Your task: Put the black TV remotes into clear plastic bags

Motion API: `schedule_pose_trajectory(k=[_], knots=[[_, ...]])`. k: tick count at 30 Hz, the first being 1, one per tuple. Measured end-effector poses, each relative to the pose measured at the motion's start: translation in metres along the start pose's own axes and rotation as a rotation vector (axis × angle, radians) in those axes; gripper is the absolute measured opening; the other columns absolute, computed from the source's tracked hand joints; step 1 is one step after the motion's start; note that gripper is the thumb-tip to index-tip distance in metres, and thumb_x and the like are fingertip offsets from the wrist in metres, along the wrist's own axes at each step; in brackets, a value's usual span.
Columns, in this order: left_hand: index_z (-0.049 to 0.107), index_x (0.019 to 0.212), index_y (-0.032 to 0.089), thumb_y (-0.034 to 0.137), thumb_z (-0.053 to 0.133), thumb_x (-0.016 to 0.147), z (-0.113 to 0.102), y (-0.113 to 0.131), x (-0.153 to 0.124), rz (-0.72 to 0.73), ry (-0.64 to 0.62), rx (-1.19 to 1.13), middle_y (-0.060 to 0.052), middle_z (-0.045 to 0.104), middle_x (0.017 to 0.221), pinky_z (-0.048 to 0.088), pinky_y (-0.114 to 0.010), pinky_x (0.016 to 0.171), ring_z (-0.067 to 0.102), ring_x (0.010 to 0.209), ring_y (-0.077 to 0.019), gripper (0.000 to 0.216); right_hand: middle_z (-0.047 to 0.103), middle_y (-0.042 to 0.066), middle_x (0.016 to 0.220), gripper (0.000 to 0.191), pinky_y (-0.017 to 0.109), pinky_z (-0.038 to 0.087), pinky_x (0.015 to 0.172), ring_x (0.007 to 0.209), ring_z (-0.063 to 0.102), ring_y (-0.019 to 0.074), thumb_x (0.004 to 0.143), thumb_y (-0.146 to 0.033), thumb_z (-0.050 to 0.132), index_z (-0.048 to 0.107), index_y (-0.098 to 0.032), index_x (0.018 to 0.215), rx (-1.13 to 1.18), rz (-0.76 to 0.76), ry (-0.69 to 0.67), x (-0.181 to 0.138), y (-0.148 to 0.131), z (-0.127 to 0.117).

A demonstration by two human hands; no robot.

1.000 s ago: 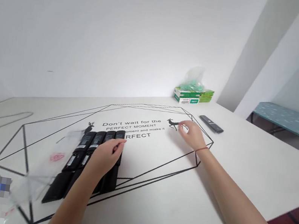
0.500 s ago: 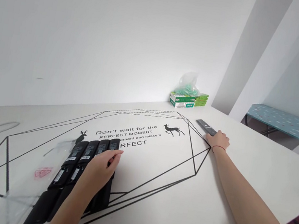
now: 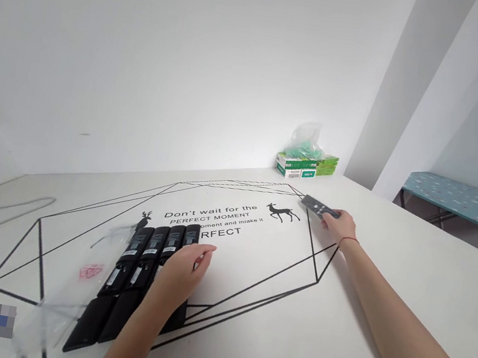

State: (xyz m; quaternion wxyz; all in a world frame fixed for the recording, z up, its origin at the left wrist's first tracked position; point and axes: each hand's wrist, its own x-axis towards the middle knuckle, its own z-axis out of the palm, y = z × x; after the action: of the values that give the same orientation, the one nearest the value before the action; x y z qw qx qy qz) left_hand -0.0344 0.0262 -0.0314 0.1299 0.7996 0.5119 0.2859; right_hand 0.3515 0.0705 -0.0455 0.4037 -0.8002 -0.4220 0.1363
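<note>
"Left hand (image 3: 182, 267)?"

"Half-curled over black remotes (image 3: 138, 272); can't tell if holding."

"Right hand (image 3: 338, 223)?"

"Grips the grey remote (image 3: 315, 204) by its right end, long axis pointing left, slightly far, over the bench (image 3: 426, 265), far-right of those."

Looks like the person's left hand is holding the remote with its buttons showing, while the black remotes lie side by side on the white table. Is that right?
Not quite: the head view shows the right hand holding the remote with its buttons showing. The black remotes do lie side by side on the white table.
</note>
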Motion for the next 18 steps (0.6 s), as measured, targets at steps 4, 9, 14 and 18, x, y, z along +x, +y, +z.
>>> schedule_pose_trajectory(k=[4,9,14,18], knots=[[0.068,0.096,0.021,0.033,0.039,0.086,0.0,0.006,-0.001,-0.006,-0.006,-0.038,-0.004,0.072,0.1,0.051,-0.031,0.084,0.066,0.091,-0.0193,0.033,0.061,0.008,0.11,0.03,0.037,0.055,0.076,0.089,0.063,0.018,0.091,-0.031,0.055,0.055,-0.015,0.116,0.401,0.106,-0.189,-0.031,-0.039,0.022],[0.067,0.103,0.02,0.039,0.043,0.085,0.001,0.012,-0.003,-0.121,-0.022,-0.193,-0.006,0.071,0.103,0.049,-0.035,0.085,0.065,0.088,-0.0213,0.035,0.068,0.008,0.088,0.022,0.031,0.056,0.075,0.079,0.068,0.0171,0.082,-0.008,0.052,0.053,-0.012,0.104,0.787,0.117,-0.447,-0.102,-0.087,0.041],[0.058,0.119,0.015,0.055,0.044,0.085,0.011,0.023,-0.003,-0.345,-0.028,-0.746,-0.013,0.068,0.108,0.05,-0.036,0.08,0.065,0.091,-0.0243,0.055,0.07,0.007,0.095,0.035,0.033,0.056,0.076,0.089,0.068,0.0204,0.069,-0.015,0.068,0.054,-0.017,0.101,1.131,0.154,-0.723,-0.189,-0.115,0.054],[0.061,0.112,0.014,0.046,0.052,0.084,0.01,0.039,-0.003,-0.533,0.068,-1.176,-0.012,0.07,0.101,0.05,-0.033,0.08,0.065,0.09,-0.0229,0.043,0.067,0.005,0.098,0.049,0.03,0.054,0.069,0.082,0.068,0.0174,0.065,-0.029,0.079,0.052,-0.02,0.105,1.275,0.193,-0.892,-0.223,-0.116,0.059]])
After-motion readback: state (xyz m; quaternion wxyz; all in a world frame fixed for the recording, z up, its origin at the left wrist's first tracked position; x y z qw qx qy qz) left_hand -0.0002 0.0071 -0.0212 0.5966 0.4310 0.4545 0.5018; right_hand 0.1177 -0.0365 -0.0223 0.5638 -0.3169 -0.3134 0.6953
